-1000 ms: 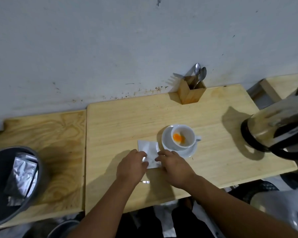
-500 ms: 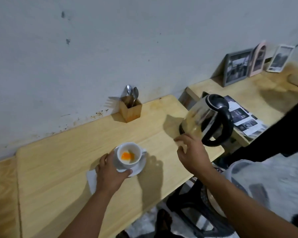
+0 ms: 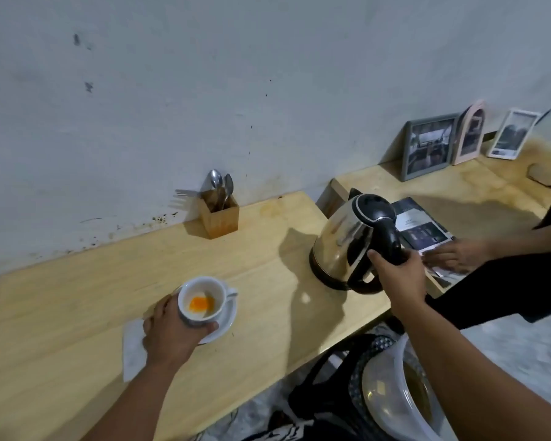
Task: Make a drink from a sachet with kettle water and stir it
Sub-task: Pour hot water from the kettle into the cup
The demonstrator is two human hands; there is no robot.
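A white cup (image 3: 204, 294) with orange powder (image 3: 201, 303) at its bottom sits on a white saucer (image 3: 225, 323) on the wooden table (image 3: 268, 281). My left hand (image 3: 172, 332) wraps around the cup's near side. A white sachet or napkin (image 3: 132, 345) lies flat to the left, partly under my wrist. A steel kettle (image 3: 344, 243) with a black lid and handle stands at the table's right end. My right hand (image 3: 398, 272) is closed around its black handle. A wooden holder (image 3: 220, 214) by the wall holds spoons (image 3: 218, 181) and a fork.
Picture frames (image 3: 430, 146) lean against the wall on a lower side table, where a magazine (image 3: 423, 230) lies. Another person's foot (image 3: 455, 256) and dark trouser leg are at the right. A black stool and a bucket (image 3: 395, 393) stand below the table's edge.
My right hand has reached the kettle and closed on its handle. My left hand has slid around the cup. The view has shifted slightly to the right.
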